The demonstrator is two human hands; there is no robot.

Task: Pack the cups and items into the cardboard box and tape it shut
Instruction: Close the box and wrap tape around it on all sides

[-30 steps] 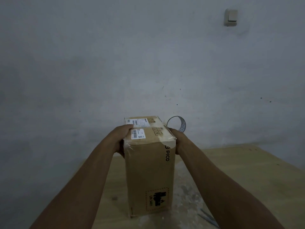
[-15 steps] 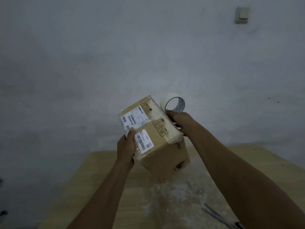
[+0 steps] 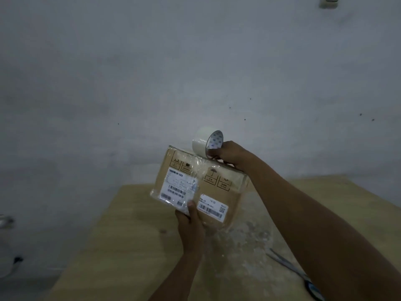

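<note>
A closed cardboard box (image 3: 225, 183) with white shipping labels and clear tape across its top is held tilted above the wooden table (image 3: 130, 235). My left hand (image 3: 191, 227) grips its near lower edge, thumb pressed on a label. At the box's far upper edge, my right hand (image 3: 230, 155) holds a roll of clear tape (image 3: 206, 144). The box's contents are hidden.
Scissors (image 3: 293, 270) lie on the table at the lower right, partly under my right forearm. The table top has a pale scuffed patch beneath the box. A grey wall stands close behind, with a switch (image 3: 328, 1) at the top right.
The box went from standing upright on the table to being lifted and tipped so its labelled top faces me. My right hand rose with the tape roll.
</note>
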